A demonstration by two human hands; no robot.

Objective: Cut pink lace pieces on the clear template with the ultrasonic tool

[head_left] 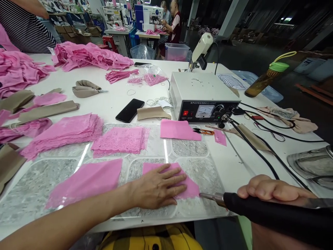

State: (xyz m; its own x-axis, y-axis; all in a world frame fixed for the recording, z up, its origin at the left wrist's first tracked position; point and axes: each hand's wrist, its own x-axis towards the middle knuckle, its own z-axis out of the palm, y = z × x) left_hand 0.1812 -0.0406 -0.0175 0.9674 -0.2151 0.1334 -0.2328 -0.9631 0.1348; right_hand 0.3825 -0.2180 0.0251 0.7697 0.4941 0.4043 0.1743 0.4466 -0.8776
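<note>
My left hand [162, 187] lies flat with fingers stretched out on a pink cut fabric piece [191, 185]. In my right hand [273, 189] is a handheld ultrasonic welder [249, 208] with a black grip. Its thin metal tip touches or nearly touches the right corner of that fabric piece; I cannot tell which. Another pink fabric piece [91, 180], with a lace edge, lies to the left on the clear-covered, stone-patterned mat [33, 180]. Behind it are a smaller stack of pink lace pieces [118, 140] and a larger pink stack [65, 132].
A welder control box [208, 111] stands at the back right, its black cables [256, 152] running to the right. Nearby are orange-handled thread snips [205, 131], a phone [130, 110], a glass jar [312, 163] and a bottle [266, 80]. Pink garments [88, 57] pile up back left.
</note>
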